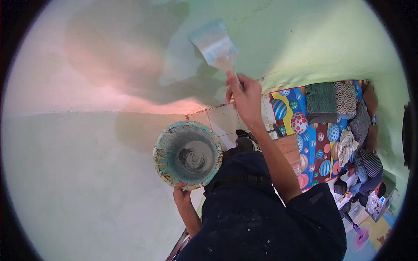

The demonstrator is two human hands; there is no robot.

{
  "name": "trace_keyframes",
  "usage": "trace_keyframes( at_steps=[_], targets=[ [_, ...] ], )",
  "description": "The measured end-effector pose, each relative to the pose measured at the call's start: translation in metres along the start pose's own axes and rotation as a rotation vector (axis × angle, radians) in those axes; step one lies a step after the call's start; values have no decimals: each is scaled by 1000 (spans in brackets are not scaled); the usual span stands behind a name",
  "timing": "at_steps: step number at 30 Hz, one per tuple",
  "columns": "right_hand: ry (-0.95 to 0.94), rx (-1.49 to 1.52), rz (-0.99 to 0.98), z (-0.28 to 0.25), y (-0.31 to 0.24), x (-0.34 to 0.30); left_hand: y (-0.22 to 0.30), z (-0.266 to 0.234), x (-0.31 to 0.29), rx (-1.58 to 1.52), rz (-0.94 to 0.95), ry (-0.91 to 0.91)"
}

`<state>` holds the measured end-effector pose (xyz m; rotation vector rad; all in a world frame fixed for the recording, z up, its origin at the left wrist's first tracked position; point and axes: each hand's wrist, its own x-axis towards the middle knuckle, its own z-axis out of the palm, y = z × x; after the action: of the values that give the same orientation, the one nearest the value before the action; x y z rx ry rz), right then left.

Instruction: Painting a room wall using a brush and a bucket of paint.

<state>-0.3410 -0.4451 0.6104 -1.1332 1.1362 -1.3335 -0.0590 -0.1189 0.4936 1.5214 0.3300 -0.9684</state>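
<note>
My right hand [246, 96] is closed around the handle of a wide paintbrush [216, 45], raised up against the pale green wall [270, 30]. The brush is blurred, and its bristles look whitish and light blue; whether they touch the wall I cannot tell. Down by my left side, my left hand [182, 195] grips the near rim of a round bucket [162, 163]. Dried paint in several colours crusts the rim, and greyish paint lies at the bottom. The bucket is tilted so that I look into it.
A colourful ball-patterned mat [320, 139] lies on the tiled floor to the right, with folded cloths [321, 102] on it. Beyond it a person in a striped top [369, 167] bends over. A brown board [288, 150] lies beside the mat. Another wall [78, 182] rises at left.
</note>
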Motion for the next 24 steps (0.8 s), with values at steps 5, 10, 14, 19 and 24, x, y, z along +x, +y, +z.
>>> trace_keyframes(
  at_steps=[5, 10, 14, 19, 24],
  targets=[
    [35, -35, 456, -5, 100, -31, 0, 10, -4, -6, -26, 47],
    [64, 12, 410, 1, 102, -11, -3, 6, -1, -13, -24, 93],
    [44, 207, 301, 12, -15, -25, -2, 0, 3, -28, 4, -7],
    [72, 248, -136, 12, -115, -42, -2, 5, 7, 5, 0, 22],
    [15, 13, -27, 17, -46, -7, -1, 7, -1, 9, 34, 30]
  ],
)
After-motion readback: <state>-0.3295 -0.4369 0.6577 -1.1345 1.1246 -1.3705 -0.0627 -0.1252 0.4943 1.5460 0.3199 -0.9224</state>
